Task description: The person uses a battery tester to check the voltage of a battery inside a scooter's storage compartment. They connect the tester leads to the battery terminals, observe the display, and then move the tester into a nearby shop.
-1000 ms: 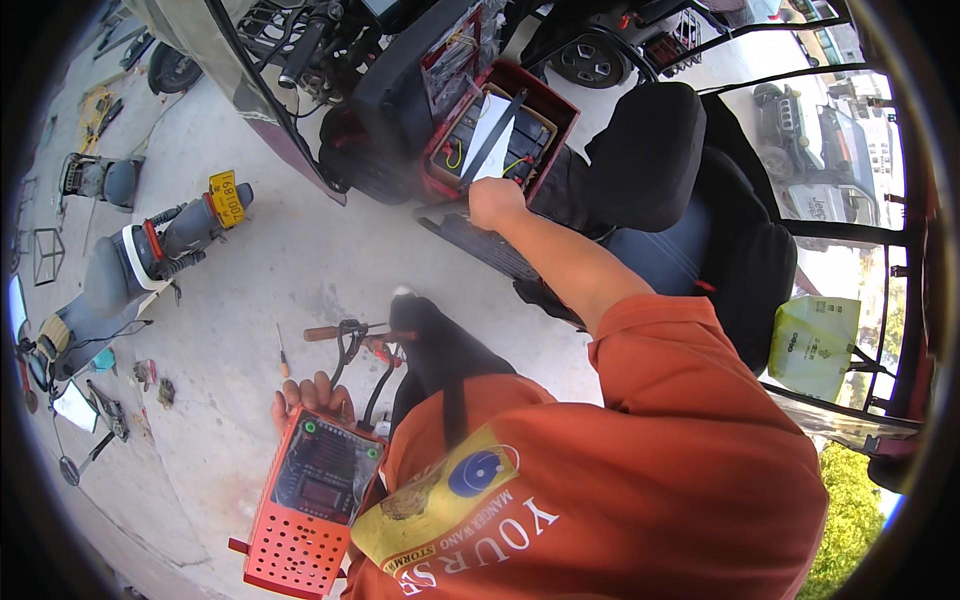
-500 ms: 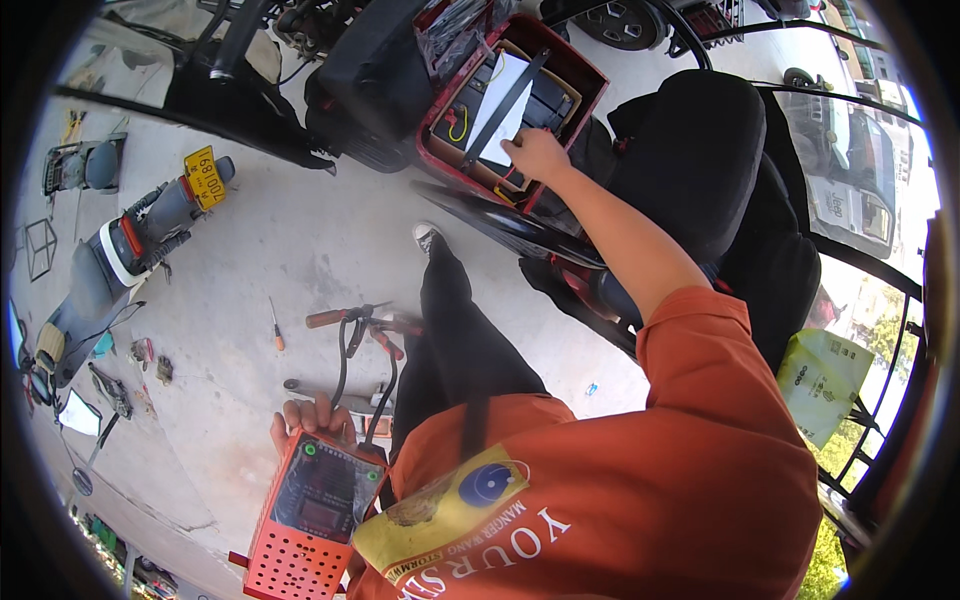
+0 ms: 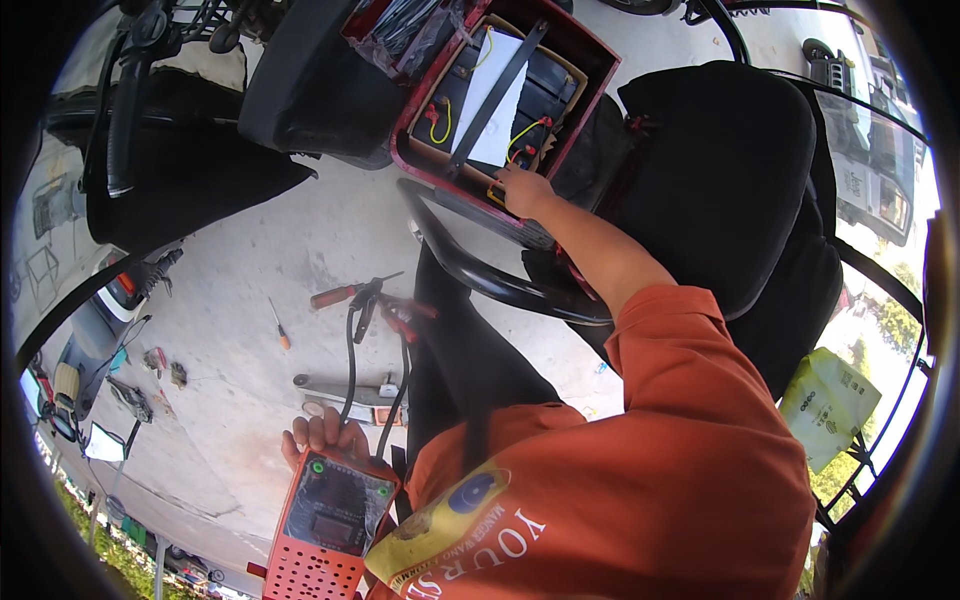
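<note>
- Our left hand (image 3: 328, 437) grasps the orange box (image 3: 340, 512) by its end.
- Our right hand (image 3: 526, 191) reaches into the red bin (image 3: 592, 60) (we cannot tell its grip).

From the middle of the view, the box (image 3: 591, 48) is at 12 o'clock, between one seat (image 3: 325, 85) at 11 and another seat (image 3: 725, 190) at 2. In the box are the batteries (image 3: 552, 88); on them lies a sheet (image 3: 500, 135), and a strap (image 3: 498, 98) passes over this sheet. The right hand (image 3: 527, 192) is at the box's near side. The left hand (image 3: 325, 436), toward 8 o'clock, is on the top end of the device (image 3: 330, 520) at 7. At 9 o'clock, the screwdriver (image 3: 280, 325) lies on the floor (image 3: 230, 430), between the clamps (image 3: 367, 303) and the scooter (image 3: 95, 330).
</note>
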The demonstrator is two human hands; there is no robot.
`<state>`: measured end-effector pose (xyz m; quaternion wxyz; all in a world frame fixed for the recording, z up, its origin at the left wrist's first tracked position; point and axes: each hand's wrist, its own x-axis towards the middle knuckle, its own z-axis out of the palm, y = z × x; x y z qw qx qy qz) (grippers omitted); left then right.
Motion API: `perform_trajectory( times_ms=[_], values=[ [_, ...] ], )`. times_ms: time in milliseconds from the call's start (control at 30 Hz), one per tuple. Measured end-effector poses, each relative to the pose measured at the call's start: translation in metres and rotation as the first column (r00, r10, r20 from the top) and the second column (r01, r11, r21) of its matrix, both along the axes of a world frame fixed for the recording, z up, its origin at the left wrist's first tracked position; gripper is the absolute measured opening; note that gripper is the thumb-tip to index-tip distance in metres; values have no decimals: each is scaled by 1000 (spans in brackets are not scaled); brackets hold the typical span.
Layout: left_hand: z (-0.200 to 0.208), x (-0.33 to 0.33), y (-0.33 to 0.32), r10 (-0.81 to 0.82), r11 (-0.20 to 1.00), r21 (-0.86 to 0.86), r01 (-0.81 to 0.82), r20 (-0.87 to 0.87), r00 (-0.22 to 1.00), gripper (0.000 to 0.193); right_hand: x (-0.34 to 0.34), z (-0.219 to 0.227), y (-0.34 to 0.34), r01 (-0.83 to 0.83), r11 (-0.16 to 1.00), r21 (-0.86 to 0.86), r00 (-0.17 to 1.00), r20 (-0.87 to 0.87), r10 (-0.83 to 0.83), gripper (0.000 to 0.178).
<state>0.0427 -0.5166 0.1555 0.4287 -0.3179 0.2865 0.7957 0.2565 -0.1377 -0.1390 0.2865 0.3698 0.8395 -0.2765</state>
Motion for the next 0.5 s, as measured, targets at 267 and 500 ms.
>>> perform_trajectory(
  times_ms=[267, 500],
  values=[
    [7, 5, 19, 12, 997, -73, -10, 33, 999, 33, -10, -19, -15, 142, 989, 45, 990, -15, -141, 49],
    [4, 11, 22, -27, 994, -104, 28, 12, 1000, 33, 2, -34, -12, 134, 990, 39, 991, 7, -134, 32]
  ],
)
